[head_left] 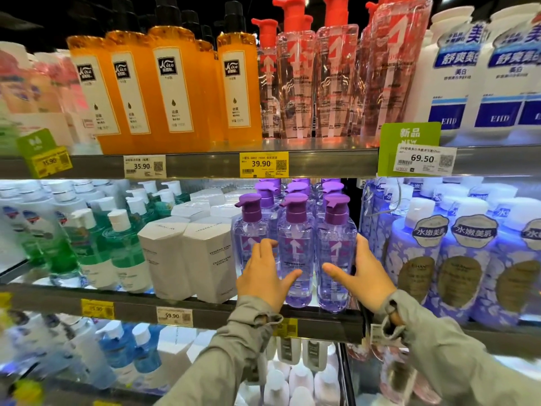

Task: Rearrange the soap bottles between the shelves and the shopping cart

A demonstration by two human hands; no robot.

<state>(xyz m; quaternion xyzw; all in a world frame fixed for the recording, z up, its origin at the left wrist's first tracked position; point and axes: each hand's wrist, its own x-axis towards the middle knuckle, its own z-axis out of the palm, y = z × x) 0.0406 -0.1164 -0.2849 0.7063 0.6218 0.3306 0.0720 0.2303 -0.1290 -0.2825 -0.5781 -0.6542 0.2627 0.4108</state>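
Three clear purple soap bottles with purple pump tops stand in the front row of the middle shelf [205,310], with more rows behind them. My left hand [265,276] grips the middle purple bottle [295,247], fingers round its left side and thumb across its front. My right hand [358,273] grips the right purple bottle [336,244], thumb on the front and fingers round its right side. The left purple bottle [247,230] stands untouched beside my left fingers. All three bottles are upright on the shelf. No shopping cart is in view.
White cartons [209,259] stand left of the purple bottles, and floral blue bottles [415,259] stand to their right. Green bottles [123,253] fill the far left. The top shelf holds orange bottles [172,89], red-capped clear bottles [298,83] and white bottles [450,71].
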